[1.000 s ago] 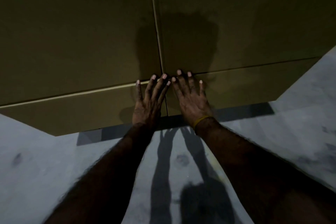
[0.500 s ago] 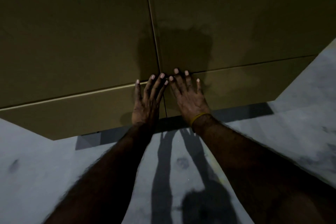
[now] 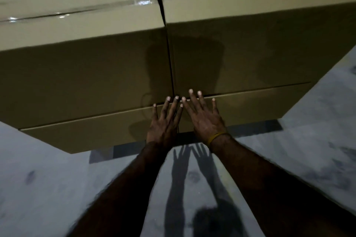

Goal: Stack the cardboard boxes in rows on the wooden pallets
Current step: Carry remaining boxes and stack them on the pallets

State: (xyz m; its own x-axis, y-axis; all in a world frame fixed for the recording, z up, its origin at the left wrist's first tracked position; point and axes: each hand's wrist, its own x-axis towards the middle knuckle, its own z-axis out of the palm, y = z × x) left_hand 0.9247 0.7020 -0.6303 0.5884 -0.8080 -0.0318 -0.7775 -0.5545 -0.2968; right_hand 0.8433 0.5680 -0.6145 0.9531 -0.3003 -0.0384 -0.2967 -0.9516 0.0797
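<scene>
Both hands lie flat with fingers straight and spread against the near faces of the stacked boxes, holding nothing: the left hand [image 3: 163, 123] presses the lower left box [image 3: 81, 131] and the right hand [image 3: 204, 119] the lower right box [image 3: 256, 107], their fingertips reaching the horizontal seam under the upper boxes. The vertical gap [image 3: 170, 67] between the 2 columns runs straight up from between the hands, in the middle of the frame, so the boxes lie directly ahead of and above the palms, with their long axes running left to right across the picture. The hands sit about equally near that gap, almost touching each other. I count 4 boxes on the near face: 2 below, and above them the upper left box [image 3: 81, 75] and the upper right box [image 3: 250, 54], with taped box tops [image 3: 86, 11] showing along the top of the frame. A dark strip [image 3: 254, 128] under the lower edge is probably the pallet, though it is too dim to be sure. The grey floor [image 3: 57, 188] fills the lower frame. Judging by this, the push is meant to square the row, and any next shove goes straight forward.
</scene>
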